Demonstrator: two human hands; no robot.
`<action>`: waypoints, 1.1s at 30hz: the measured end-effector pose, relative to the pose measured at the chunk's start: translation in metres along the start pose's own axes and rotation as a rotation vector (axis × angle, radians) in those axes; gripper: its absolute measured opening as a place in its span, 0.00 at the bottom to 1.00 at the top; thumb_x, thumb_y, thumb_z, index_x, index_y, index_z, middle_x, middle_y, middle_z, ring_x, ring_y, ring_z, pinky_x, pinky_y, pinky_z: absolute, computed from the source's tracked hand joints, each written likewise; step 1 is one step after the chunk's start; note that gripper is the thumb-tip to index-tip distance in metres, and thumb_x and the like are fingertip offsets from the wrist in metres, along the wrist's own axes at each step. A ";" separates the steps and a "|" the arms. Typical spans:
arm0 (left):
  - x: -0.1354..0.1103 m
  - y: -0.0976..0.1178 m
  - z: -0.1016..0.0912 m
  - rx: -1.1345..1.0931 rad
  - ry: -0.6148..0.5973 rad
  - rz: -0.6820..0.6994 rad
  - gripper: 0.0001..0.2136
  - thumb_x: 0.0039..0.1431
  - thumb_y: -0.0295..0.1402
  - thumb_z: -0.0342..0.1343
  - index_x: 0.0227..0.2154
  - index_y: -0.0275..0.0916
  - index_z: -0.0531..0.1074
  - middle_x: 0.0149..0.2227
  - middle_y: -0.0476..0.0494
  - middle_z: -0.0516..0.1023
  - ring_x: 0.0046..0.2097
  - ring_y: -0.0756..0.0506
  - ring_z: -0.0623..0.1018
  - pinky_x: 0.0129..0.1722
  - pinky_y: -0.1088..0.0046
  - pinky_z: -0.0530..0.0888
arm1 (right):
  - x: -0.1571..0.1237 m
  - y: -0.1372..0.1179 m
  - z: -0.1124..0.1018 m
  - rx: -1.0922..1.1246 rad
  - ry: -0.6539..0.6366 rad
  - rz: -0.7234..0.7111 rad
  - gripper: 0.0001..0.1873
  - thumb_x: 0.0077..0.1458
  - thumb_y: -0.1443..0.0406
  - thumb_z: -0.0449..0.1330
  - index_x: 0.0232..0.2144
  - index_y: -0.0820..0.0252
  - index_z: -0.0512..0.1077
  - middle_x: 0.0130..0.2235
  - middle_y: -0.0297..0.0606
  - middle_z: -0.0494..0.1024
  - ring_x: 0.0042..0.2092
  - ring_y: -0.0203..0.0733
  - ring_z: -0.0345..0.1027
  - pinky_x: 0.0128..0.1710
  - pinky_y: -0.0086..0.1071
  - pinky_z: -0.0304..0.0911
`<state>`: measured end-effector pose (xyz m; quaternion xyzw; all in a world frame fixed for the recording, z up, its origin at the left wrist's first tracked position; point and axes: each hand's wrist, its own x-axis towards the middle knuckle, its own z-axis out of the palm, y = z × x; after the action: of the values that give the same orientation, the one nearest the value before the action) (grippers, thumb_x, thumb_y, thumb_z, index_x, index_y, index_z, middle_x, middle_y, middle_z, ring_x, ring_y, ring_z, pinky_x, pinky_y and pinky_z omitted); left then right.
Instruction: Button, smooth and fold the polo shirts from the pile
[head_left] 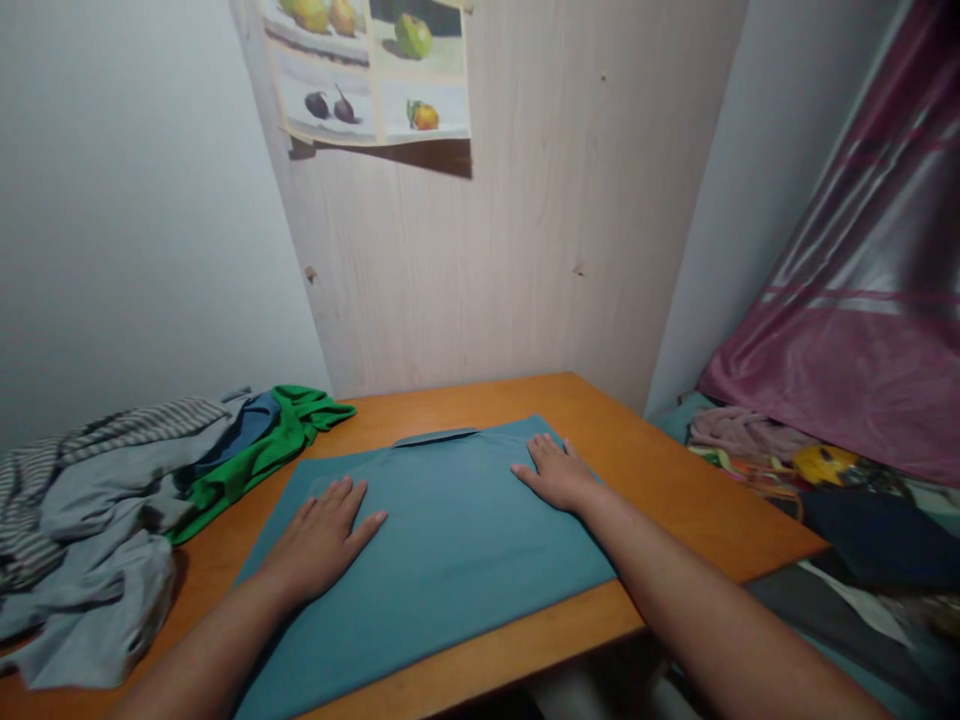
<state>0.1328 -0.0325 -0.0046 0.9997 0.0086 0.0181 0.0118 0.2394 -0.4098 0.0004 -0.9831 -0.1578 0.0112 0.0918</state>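
Note:
A teal garment point(450, 540) lies spread flat on the wooden table point(675, 500), its collar edge toward the far side. My left hand point(322, 535) rests palm down on the garment's left part, fingers stretched out flat. My right hand point(555, 472) presses flat on the garment's far right corner, fingers extended. Neither hand holds anything.
A heap of clothes sits at the table's left: grey and striped pieces point(82, 520) and a green one point(270, 445). A wooden panel point(487, 260) with a fruit poster point(375, 65) stands behind. To the right lie a purple cloth point(862, 330) and mixed items on a bed.

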 end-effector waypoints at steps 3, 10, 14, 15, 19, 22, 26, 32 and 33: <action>0.000 -0.002 0.003 -0.004 0.004 0.002 0.39 0.66 0.57 0.39 0.70 0.34 0.56 0.72 0.33 0.52 0.73 0.35 0.52 0.70 0.50 0.51 | 0.001 0.001 0.001 0.009 0.009 0.026 0.52 0.63 0.36 0.35 0.72 0.71 0.49 0.73 0.54 0.46 0.74 0.55 0.33 0.71 0.52 0.26; 0.002 -0.001 -0.003 -0.054 -0.047 -0.005 0.40 0.66 0.57 0.39 0.70 0.33 0.55 0.73 0.30 0.50 0.73 0.33 0.51 0.70 0.48 0.51 | 0.004 0.005 0.003 0.028 -0.032 0.057 0.49 0.64 0.38 0.38 0.72 0.68 0.48 0.74 0.52 0.44 0.74 0.54 0.32 0.70 0.55 0.27; 0.011 -0.004 -0.017 -0.103 -0.091 0.067 0.39 0.65 0.58 0.40 0.67 0.31 0.61 0.71 0.26 0.56 0.71 0.31 0.57 0.68 0.50 0.56 | 0.008 0.002 -0.004 0.004 -0.051 0.060 0.47 0.65 0.40 0.40 0.72 0.66 0.50 0.73 0.53 0.46 0.74 0.56 0.34 0.69 0.57 0.28; 0.014 -0.004 -0.021 -0.113 -0.081 0.098 0.38 0.66 0.58 0.40 0.65 0.31 0.63 0.69 0.26 0.60 0.70 0.32 0.60 0.68 0.52 0.58 | 0.010 -0.001 -0.008 -0.004 -0.047 0.048 0.47 0.65 0.40 0.40 0.71 0.66 0.51 0.73 0.53 0.47 0.74 0.57 0.34 0.69 0.58 0.29; 0.031 0.007 -0.034 -0.095 0.008 0.174 0.33 0.67 0.53 0.42 0.63 0.32 0.66 0.67 0.29 0.64 0.69 0.34 0.64 0.68 0.56 0.58 | 0.019 -0.024 -0.022 -0.013 0.000 -0.080 0.46 0.65 0.40 0.40 0.71 0.67 0.53 0.73 0.53 0.47 0.74 0.56 0.34 0.70 0.55 0.30; 0.044 0.020 -0.028 -0.088 0.047 0.201 0.33 0.67 0.53 0.42 0.66 0.34 0.63 0.70 0.30 0.60 0.71 0.34 0.59 0.69 0.55 0.55 | 0.024 -0.044 -0.022 0.013 0.037 -0.201 0.45 0.66 0.42 0.38 0.71 0.68 0.51 0.73 0.51 0.47 0.74 0.53 0.34 0.71 0.50 0.30; 0.054 0.026 -0.010 -0.108 -0.021 0.132 0.36 0.67 0.57 0.39 0.70 0.39 0.55 0.73 0.34 0.50 0.73 0.33 0.51 0.69 0.48 0.51 | 0.030 -0.050 -0.001 0.044 -0.062 -0.222 0.47 0.66 0.41 0.38 0.72 0.69 0.48 0.74 0.51 0.44 0.74 0.53 0.33 0.71 0.50 0.31; 0.057 0.011 -0.003 -0.231 -0.018 0.153 0.34 0.67 0.56 0.39 0.67 0.39 0.61 0.72 0.34 0.56 0.72 0.35 0.56 0.69 0.50 0.53 | 0.039 -0.033 0.008 0.102 -0.085 -0.245 0.43 0.67 0.42 0.40 0.71 0.65 0.53 0.73 0.49 0.50 0.73 0.53 0.39 0.70 0.51 0.37; 0.058 0.006 -0.005 -0.268 0.012 0.161 0.32 0.68 0.54 0.40 0.65 0.38 0.64 0.69 0.33 0.62 0.70 0.36 0.62 0.68 0.53 0.58 | 0.041 -0.029 0.004 0.106 -0.061 -0.245 0.40 0.67 0.44 0.41 0.69 0.64 0.58 0.72 0.49 0.54 0.72 0.53 0.45 0.69 0.49 0.42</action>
<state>0.1912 -0.0372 0.0028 0.9866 -0.0738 0.0259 0.1434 0.2693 -0.3687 0.0022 -0.9494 -0.2787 0.0379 0.1397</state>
